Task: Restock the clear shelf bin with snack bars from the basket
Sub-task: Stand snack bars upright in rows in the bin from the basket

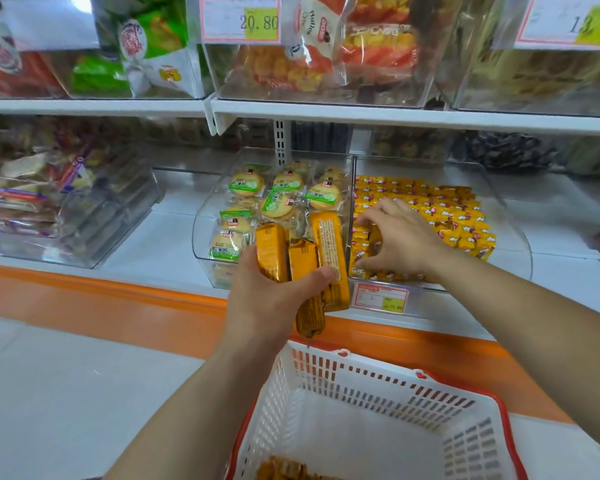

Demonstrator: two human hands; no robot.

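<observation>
While the head view looks down on the shelf, the left hand (274, 296) grips a fanned bundle of snack bars (300, 258), thumb across them, long axes pointing away toward the shelf. They hang before the cookie bin (203, 233), just left of the clear shelf bin (508, 216). The right hand (399, 237) is nearer the target: it is already inside the bin's front-left corner, fingers curled, seemingly pinching a single bar (374, 242) between thumb and fingertips among the packed rows. The next bar lies to its left. A few bars (284, 469) remain in the basket (378, 393) below.
</observation>
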